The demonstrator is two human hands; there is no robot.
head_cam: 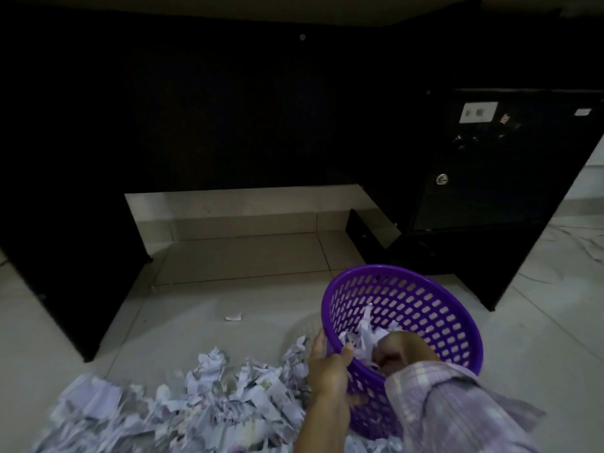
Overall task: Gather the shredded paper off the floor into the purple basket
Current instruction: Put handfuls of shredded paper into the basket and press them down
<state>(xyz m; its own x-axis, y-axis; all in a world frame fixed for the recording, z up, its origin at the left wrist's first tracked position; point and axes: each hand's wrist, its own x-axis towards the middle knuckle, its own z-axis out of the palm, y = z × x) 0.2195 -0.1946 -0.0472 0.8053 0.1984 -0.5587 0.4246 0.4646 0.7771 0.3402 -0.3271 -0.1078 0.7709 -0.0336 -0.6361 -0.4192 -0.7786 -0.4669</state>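
Note:
A purple perforated basket [434, 308] sits tilted on the tiled floor at the lower right, its mouth facing me. My left hand [327, 364] grips its near rim, thumb inside. My right hand [400, 351] is inside the basket, fingers curled around a clump of shredded paper [366, 338]. A big heap of shredded paper [202, 400] covers the floor at the lower left, reaching the basket's side. One stray scrap [233, 317] lies alone farther out.
A dark desk [228, 109] fills the upper view, with its side panel [65, 273] on the left. A black cabinet with a lock [490, 191] stands right, just behind the basket. More paper scraps [581, 243] lie at the far right.

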